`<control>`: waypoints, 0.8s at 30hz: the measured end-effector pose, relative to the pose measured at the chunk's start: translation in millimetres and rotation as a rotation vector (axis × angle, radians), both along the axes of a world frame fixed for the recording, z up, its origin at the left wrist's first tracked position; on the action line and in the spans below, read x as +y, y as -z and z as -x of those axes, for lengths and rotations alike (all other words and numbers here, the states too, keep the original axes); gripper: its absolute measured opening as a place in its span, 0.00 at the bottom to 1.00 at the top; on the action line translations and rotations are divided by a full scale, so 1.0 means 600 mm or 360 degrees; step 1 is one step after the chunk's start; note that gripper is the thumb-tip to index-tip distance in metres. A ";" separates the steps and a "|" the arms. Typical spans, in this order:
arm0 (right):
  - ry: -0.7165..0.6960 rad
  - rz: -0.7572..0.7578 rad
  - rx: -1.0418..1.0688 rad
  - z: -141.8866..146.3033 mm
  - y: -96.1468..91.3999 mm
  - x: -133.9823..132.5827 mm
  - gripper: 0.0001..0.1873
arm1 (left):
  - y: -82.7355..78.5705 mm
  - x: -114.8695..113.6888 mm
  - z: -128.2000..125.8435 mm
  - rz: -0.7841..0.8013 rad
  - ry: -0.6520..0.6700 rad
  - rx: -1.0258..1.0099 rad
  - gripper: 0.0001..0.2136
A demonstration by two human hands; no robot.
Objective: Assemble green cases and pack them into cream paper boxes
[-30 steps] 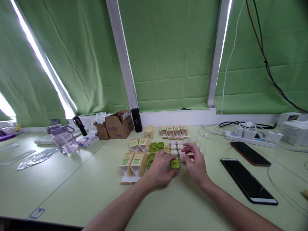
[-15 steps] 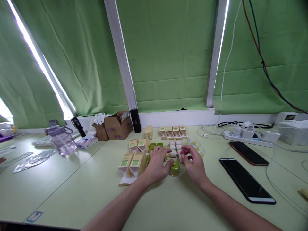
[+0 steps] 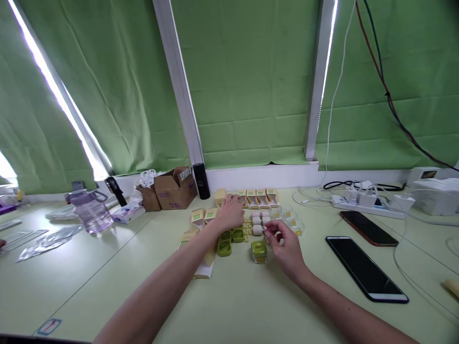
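Observation:
My left hand (image 3: 231,212) reaches far over the table, fingers curled down over the green cases (image 3: 231,235) and the tan boxes (image 3: 204,216); what it grips, if anything, is hidden. My right hand (image 3: 283,243) hovers beside a green-lidded clear case (image 3: 258,251), its fingers pinched near the white cases (image 3: 257,224). A row of small tan boxes (image 3: 261,197) stands behind.
Two phones (image 3: 364,267) lie at the right, with a power strip and cables (image 3: 362,199) behind them. At the left stand a brown carton (image 3: 174,188), a black cylinder (image 3: 201,180) and a purple bottle (image 3: 89,208). Clear cases (image 3: 292,220) lie beside the white ones.
My left hand has let go of the green-lidded case and moved away to the far boxes. My right hand has stayed beside the case.

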State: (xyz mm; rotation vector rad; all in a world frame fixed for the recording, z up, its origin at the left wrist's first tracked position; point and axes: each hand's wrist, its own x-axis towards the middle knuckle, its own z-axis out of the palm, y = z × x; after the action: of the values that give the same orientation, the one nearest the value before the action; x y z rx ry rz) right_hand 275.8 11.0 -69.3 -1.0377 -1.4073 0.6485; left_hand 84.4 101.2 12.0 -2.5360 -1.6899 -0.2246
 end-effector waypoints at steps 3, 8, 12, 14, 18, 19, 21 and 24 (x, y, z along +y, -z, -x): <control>-0.0018 0.0001 -0.0024 0.000 0.000 0.000 0.11 | 0.011 0.054 0.001 0.0125 0.0021 0.0091 0.14; -0.0018 -0.0002 -0.0031 -0.002 -0.004 -0.002 0.11 | 0.033 0.099 -0.006 0.0247 0.0034 0.0157 0.10; -0.0024 -0.0009 -0.0022 -0.003 -0.008 -0.003 0.11 | 0.050 0.112 -0.014 0.0283 0.0011 0.0122 0.17; -0.0028 -0.0002 -0.0014 -0.003 -0.009 -0.003 0.11 | 0.055 0.116 -0.014 0.0286 -0.0008 0.0074 0.18; -0.0026 0.0005 -0.0012 -0.003 -0.010 -0.004 0.11 | 0.056 0.119 -0.003 0.0250 -0.0040 -0.0057 0.18; -0.0026 0.0004 -0.0016 -0.003 -0.010 -0.004 0.11 | 0.054 0.120 0.002 0.0238 -0.0043 -0.0092 0.17; -0.0028 0.0005 -0.0026 -0.003 -0.010 -0.003 0.11 | 0.049 0.121 0.011 0.0217 -0.0036 -0.0160 0.15; -0.0028 0.0002 -0.0030 -0.003 -0.009 -0.002 0.11 | 0.041 0.122 0.025 0.0175 -0.0006 -0.0260 0.17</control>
State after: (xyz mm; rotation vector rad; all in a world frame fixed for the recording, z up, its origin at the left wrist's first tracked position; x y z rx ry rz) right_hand 277.7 9.8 -63.7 -1.0361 -1.4340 0.6538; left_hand 69.4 174.3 -12.7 -2.6591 -1.8113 -0.3569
